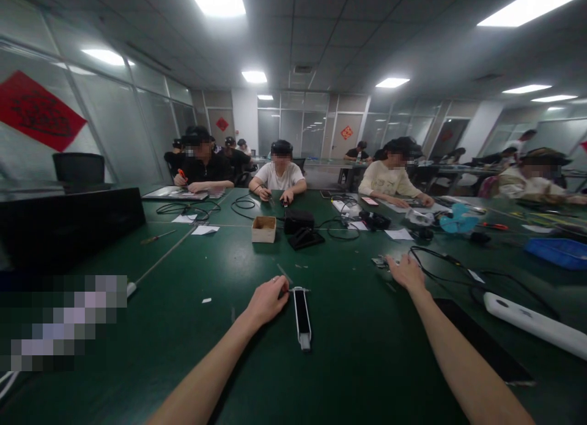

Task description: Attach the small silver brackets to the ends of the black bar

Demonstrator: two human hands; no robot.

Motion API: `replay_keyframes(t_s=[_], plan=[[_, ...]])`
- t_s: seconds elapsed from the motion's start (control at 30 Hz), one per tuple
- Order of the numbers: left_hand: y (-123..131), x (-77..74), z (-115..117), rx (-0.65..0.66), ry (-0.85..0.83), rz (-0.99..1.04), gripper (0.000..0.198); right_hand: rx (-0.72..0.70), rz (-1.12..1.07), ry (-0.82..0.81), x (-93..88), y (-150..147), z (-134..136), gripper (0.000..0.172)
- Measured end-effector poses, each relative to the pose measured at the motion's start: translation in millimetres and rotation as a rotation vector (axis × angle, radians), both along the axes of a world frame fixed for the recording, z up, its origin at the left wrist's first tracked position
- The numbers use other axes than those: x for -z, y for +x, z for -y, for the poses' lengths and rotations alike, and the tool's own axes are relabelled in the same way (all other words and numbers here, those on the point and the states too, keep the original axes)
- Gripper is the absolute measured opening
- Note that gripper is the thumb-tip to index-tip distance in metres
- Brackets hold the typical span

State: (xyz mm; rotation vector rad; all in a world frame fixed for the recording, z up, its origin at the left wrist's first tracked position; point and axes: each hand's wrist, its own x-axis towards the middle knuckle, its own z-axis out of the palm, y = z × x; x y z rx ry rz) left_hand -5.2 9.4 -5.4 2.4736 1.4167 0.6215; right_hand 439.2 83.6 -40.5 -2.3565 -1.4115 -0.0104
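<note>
Fingers [279, 288] of the left hand [265, 303] are curled, grip not determinable, just beside the upper end of a narrow black-and-white plastic device [301, 315] lying on the green table mat [348, 364]; the right hand [404, 273] is released, fingers spread, near a black cable [424, 267].

Head camera live — worn on person's head, facing forward and down along long green table [362, 351] — left forearm [202, 376] and right forearm [468, 364] close, rising from bottom edge — seated people [279, 174] farther off, ceiling lights [254, 76] above.
</note>
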Motion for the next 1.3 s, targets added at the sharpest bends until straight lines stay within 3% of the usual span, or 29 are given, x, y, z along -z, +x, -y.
replay_keyframes(t_s=[0.1, 0.3, 0.5, 0.63, 0.77, 1.1, 1.3], plan=[[1, -2.5, 0, -0.006, -0.022, 0.0, 0.005, -0.076, -0.001, -0.085, 3.5, 2, -20, 0.08], [3, -1.2, -2, -0.002, -0.026, 0.008, 0.004, -0.275, 0.021, -0.165, 12.0, -23, -61, 0.081], [3, -2.4, -1, -0.004, -0.064, 0.01, 0.005, -0.438, 0.032, -0.196, 9.8, -45, -67, 0.064], [2, -3.2, 0, 0.006, -0.045, 0.018, 0.005, -0.55, 0.047, -0.2, 3.1, -61, -55, 0.053], [2, -5.3, 2, 0.012, -0.044, 0.016, 0.005, -0.605, 0.059, -0.193, -1.9, -84, -31, 0.055], [0, -6.0, 3, 0.031, -0.031, 0.027, 0.005, -0.823, -0.107, -0.117, -9.6, -170, 74, 0.059], [1, -5.3, 3, 0.009, -0.031, 0.002, 0.005, -0.805, -0.137, -0.034, -20.5, -180, 80, 0.045]])
